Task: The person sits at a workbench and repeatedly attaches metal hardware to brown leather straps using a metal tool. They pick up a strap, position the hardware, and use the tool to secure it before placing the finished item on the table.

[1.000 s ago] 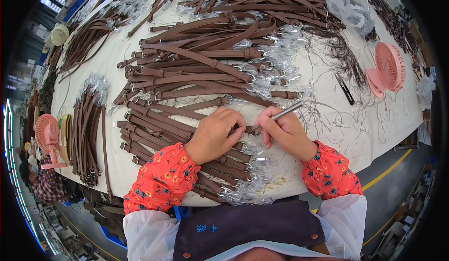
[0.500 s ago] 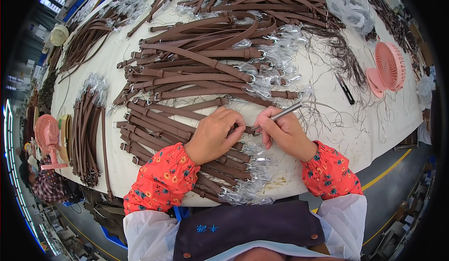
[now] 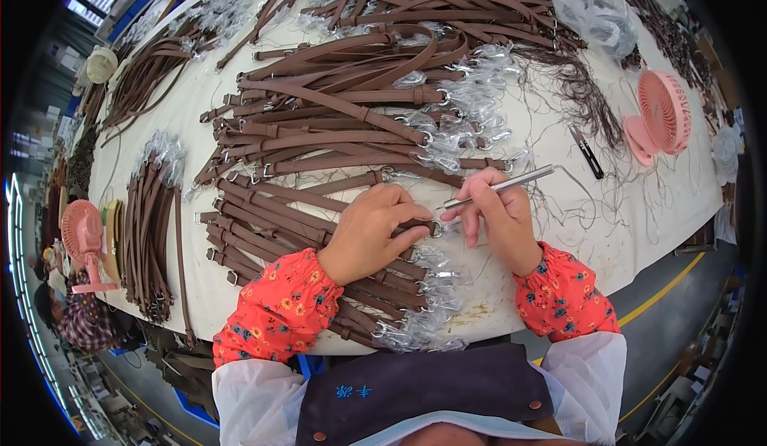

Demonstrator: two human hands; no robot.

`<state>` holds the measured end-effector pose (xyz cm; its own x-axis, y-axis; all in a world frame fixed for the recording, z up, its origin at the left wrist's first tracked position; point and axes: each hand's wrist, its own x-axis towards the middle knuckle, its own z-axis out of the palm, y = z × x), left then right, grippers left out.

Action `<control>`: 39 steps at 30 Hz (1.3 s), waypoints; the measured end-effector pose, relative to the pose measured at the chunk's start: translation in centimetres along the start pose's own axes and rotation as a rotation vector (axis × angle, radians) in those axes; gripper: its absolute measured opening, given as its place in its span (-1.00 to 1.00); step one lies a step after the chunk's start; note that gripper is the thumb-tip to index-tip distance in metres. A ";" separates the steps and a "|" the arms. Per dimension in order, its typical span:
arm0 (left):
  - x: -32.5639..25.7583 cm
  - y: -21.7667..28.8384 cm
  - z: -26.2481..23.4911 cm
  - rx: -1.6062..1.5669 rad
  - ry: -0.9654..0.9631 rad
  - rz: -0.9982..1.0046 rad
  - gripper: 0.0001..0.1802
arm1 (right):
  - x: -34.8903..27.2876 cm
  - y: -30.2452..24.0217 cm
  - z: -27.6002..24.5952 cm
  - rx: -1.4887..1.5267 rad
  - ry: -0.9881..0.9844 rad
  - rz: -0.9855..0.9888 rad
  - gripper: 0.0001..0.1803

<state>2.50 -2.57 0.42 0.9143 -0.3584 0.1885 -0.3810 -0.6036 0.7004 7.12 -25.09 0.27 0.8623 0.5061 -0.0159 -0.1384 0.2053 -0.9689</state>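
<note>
My left hand (image 3: 371, 234) rests on the near pile of brown straps (image 3: 276, 221), its thumb and fingers pinching one strap end (image 3: 423, 224) beside a small metal ring. To its right, my right hand (image 3: 505, 224) grips a slim silver pen-shaped tool (image 3: 523, 179) between thumb and fingers. A thin cord or wire trails from the tool's back end. The tool's tip points left, just above the pinched strap end and apart from it. Clear plastic-wrapped metal fittings (image 3: 439, 282) hang at the right ends of the nearby straps.
More brown straps (image 3: 335, 138) lie heaped beyond my hands. At the left is a strap bundle (image 3: 148, 238) and a pink fan (image 3: 81, 234). To the right are a black-handled cutter (image 3: 589, 157), another pink fan (image 3: 663, 114) and loose dark threads (image 3: 587, 86).
My right hand has turned and shifted slightly up and right. The tool now lies flatter, its tip lifted off the strap end. My left hand keeps its pinch, barely shifted.
</note>
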 end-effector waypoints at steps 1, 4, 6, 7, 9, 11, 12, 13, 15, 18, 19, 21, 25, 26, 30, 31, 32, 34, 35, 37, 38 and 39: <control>0.1 0.0 0.1 -0.003 -0.040 0.009 -0.84 | 0.0 0.0 0.0 0.019 0.007 0.006 -0.70; 0.3 -0.4 0.6 -0.124 -0.023 -0.054 -0.91 | 0.1 -0.2 -0.1 0.005 -0.029 0.052 -0.69; 0.2 -0.8 0.7 -0.104 -0.024 -0.034 -0.90 | 0.1 0.0 -0.1 -0.024 -0.067 0.088 -0.69; 0.2 -0.8 0.7 -0.094 -0.026 -0.023 -0.90 | 0.0 0.1 -0.1 -0.039 -0.085 0.106 -0.69; 0.2 -0.3 0.3 -0.094 -0.011 -0.084 -0.90 | 0.0 -0.3 0.0 -0.075 -0.105 0.148 -0.64; 0.0 -0.2 0.3 -0.140 0.005 -0.139 -0.90 | 0.0 -0.4 0.0 -0.110 -0.122 0.158 -0.59; -0.2 -0.4 0.4 -0.185 0.015 -0.164 -0.90 | 0.0 -0.2 0.1 -0.126 -0.130 0.144 -0.55; -0.3 -0.5 0.5 -0.229 0.025 -0.189 -0.91 | 0.1 0.0 0.1 -0.143 -0.138 0.130 -0.52; -0.3 -0.4 0.3 -0.227 0.009 -0.210 -0.89 | 0.1 0.0 0.1 -0.166 -0.140 0.146 -0.47; -0.4 -0.7 0.3 -0.244 -0.002 -0.202 -0.89 | 0.1 0.3 0.0 -0.204 -0.140 0.142 -0.44; -0.4 -0.8 0.4 -0.252 -0.002 -0.194 -0.89 | 0.1 0.3 0.0 -0.206 -0.140 0.144 -0.44; -0.5 -0.9 0.4 -0.243 -0.006 -0.188 -0.89 | 0.1 0.3 0.1 -0.202 -0.137 0.155 -0.44; -0.5 -0.9 0.4 -0.246 -0.019 -0.193 -0.89 | 0.1 0.7 0.0 -0.211 -0.153 0.120 -0.47; -0.4 -0.9 0.3 -0.242 -0.019 -0.190 -0.88 | 0.1 0.7 -0.1 -0.212 -0.157 0.116 -0.49; -0.4 -0.9 0.2 -0.225 -0.027 -0.177 -0.88 | 0.1 0.6 0.1 -0.204 -0.154 0.135 -0.58; -0.4 -0.9 0.2 -0.222 -0.030 -0.173 -0.88 | 0.1 0.6 0.0 -0.208 -0.153 0.132 -0.60; -0.4 -0.9 0.3 -0.216 -0.030 -0.167 -0.88 | 0.1 0.6 0.0 -0.209 -0.154 0.134 -0.61; -0.5 -1.1 0.3 -0.204 -0.029 -0.156 -0.88 | 0.1 0.7 0.0 -0.211 -0.160 0.137 -0.62; -0.5 -1.1 0.3 -0.206 -0.031 -0.157 -0.88 | 0.1 0.7 0.0 -0.215 -0.162 0.130 -0.62; -0.5 -1.0 0.3 -0.211 -0.034 -0.158 -0.88 | 0.1 0.8 0.0 -0.224 -0.167 0.115 -0.61; -0.5 -1.1 0.3 -0.211 -0.033 -0.155 -0.87 | 0.1 0.8 0.0 -0.222 -0.166 0.118 -0.61; -0.5 -1.1 0.3 -0.211 -0.033 -0.152 -0.87 | 0.1 0.7 0.0 -0.220 -0.166 0.121 -0.61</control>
<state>2.43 -1.91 -0.66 0.9526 -0.3001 0.0505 -0.1998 -0.4917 0.8475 7.08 -24.88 -0.43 0.7524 0.6492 -0.1113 -0.1110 -0.0416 -0.9930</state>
